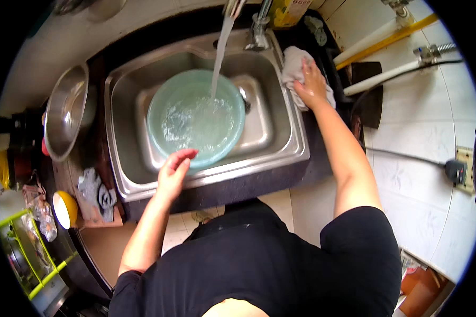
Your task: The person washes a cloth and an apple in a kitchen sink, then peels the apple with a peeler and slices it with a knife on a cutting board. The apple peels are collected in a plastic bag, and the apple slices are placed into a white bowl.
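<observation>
Water runs from the faucet (232, 7) into a round pale-green basin (152, 122), which stands in the steel sink (122, 170) and holds rippling water. Close to the basin's near rim is my left hand (173, 173), its fingers loosely bent, the thumb apart, and nothing visible in it. I cannot tell whether it touches the rim. On the counter right of the sink lies a folded whitish cloth (295, 59). My right hand (313, 84) rests on top of this cloth, fingers stretched out and thumb spread.
A steel bowl (66, 113) leans on its side at the left. Nearer stand a grey rag (96, 191), a yellow bowl (65, 210) and a green rack (37, 285). Behind the sink is a yellow package (289, 11). Pipes (378, 79) and a plugged-in cord (454, 171) line the right wall.
</observation>
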Demonstrator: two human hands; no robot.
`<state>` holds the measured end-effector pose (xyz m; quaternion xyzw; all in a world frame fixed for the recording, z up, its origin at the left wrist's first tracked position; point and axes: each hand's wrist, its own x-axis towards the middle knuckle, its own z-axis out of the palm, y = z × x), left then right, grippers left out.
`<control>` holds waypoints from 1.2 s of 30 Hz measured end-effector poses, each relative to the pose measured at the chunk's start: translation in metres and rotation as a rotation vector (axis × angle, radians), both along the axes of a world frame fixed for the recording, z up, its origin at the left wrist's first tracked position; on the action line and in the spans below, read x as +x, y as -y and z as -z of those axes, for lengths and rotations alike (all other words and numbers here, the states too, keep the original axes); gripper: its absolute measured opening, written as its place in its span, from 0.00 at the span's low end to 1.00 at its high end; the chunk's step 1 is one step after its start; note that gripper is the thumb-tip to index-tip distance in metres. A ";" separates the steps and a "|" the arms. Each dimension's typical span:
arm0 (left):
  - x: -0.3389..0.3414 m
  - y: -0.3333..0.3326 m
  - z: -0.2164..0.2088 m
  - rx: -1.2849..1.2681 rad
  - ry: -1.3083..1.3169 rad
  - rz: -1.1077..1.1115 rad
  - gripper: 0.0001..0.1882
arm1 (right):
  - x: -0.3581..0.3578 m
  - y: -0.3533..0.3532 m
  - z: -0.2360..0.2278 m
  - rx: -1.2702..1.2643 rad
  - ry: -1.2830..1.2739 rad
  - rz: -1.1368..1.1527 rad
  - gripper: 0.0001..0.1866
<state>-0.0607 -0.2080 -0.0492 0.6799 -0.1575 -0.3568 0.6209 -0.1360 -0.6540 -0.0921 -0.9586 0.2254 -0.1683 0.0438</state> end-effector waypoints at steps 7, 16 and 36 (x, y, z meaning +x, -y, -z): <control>-0.022 -0.174 -0.014 -0.117 0.169 -0.291 0.14 | -0.171 -0.128 -0.009 -0.023 -0.082 0.498 0.38; -0.075 -0.303 -0.031 -0.164 0.127 -0.435 0.13 | -0.109 -0.386 0.017 -0.066 -0.047 0.487 0.47; -0.102 -0.342 -0.018 -0.470 -0.449 -0.333 0.41 | -0.021 -0.614 -0.070 1.820 -0.215 -0.241 0.36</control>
